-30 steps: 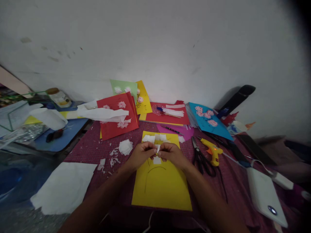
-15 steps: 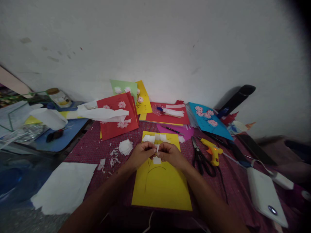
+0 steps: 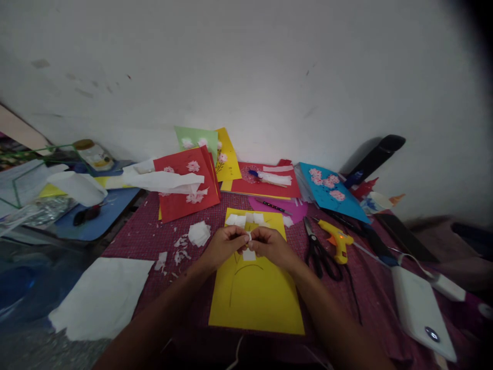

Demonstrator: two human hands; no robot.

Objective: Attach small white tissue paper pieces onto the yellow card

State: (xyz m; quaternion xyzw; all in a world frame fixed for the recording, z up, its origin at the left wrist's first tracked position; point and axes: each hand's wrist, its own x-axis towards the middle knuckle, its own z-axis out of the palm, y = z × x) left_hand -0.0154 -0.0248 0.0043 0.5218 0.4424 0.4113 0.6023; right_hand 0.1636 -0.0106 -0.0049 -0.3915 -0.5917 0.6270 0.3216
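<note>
Over the upper part of a yellow sheet [image 3: 262,303], my left hand [image 3: 228,245] and my right hand [image 3: 270,246] meet with fingertips pinched together. Between them is a small piece of white tissue paper [image 3: 249,235], mostly covered by the fingers. Just below the fingertips a white paper square [image 3: 249,255] lies on the yellow sheet. Several more white squares [image 3: 236,220] rest along its top edge. Thin curved dark lines [image 3: 246,267] are drawn on the sheet. Left of my hands sits a stack of white tissue pieces [image 3: 199,234], with torn scraps [image 3: 181,254] beside it.
To the right lie black scissors [image 3: 318,252], a yellow glue gun [image 3: 336,240] with its cord, and a white power bank [image 3: 422,313]. Red cards with paper flowers [image 3: 185,200] and a blue flower card [image 3: 331,190] lean at the back. A large white sheet [image 3: 103,298] hangs over the left edge.
The white tissue piece between my fingertips shows less and looks more crumpled or twisted. My hands stay in nearly the same place; the surrounding things have not moved.
</note>
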